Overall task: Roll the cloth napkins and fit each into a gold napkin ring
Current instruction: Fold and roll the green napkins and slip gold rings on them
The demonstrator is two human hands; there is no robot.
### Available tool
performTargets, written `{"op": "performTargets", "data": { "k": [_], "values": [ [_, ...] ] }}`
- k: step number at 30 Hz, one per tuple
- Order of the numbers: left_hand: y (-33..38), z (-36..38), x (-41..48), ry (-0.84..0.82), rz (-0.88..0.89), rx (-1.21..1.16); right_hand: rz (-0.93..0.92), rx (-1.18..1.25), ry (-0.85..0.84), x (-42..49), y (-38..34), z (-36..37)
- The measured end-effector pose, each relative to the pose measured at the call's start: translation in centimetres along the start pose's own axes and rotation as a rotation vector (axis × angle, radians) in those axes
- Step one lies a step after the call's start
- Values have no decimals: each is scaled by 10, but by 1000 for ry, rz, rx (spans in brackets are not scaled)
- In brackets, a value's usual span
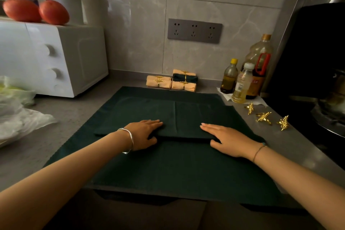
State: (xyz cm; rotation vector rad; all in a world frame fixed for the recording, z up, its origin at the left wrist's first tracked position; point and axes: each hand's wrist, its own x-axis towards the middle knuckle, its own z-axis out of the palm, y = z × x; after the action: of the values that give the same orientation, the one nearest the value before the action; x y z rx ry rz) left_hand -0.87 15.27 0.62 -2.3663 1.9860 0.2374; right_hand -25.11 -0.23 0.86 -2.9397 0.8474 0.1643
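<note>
— Where is the napkin at this moment?

— The folded dark green napkin [175,115] lies flat on a larger green cloth [168,170]. This cloth is spread on the grey counter [78,110] and hangs a little over its front edge.

— And the hands?

— Both rest on the near edge of the napkin, well apart, with bare fabric between them. The left hand [144,133] is on the left part. Its fingers are straight and close together on top of the fabric. The right hand [226,140] is on the right part, and its fingers are also straight and together. Each thumb is at the edge of the fold; I cannot tell if it goes under.

— Do you see the rings?

— Yes, three loose gold rings [263,117] with a leaf shape lie on the counter, just right of the cloth. Near the wall, several rolled napkins [183,86] sit in rings, touching each other. Most are peach and one is green.

— Anything else?

— Some bottles [242,84] stand at the right. A white oven [65,58] stands at the left, with two tomatoes [53,12] on top.
</note>
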Motion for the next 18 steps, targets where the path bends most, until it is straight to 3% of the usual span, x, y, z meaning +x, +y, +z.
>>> {"op": "performTargets", "data": {
  "k": [5,9,13,18],
  "values": [
    [-11,-5,2,-21,-60,144,21,24,-41,5,11,-5],
    [-12,-19,-1,-91,-88,57,39,106,-114,2,11,-26],
    [-11,-45,-9,-153,3,-48,16,197,-213,-3,19,-49],
    [-22,-73,-11,-325,-8,-69,24,369,-405,-10,30,-75]
  ]
}}
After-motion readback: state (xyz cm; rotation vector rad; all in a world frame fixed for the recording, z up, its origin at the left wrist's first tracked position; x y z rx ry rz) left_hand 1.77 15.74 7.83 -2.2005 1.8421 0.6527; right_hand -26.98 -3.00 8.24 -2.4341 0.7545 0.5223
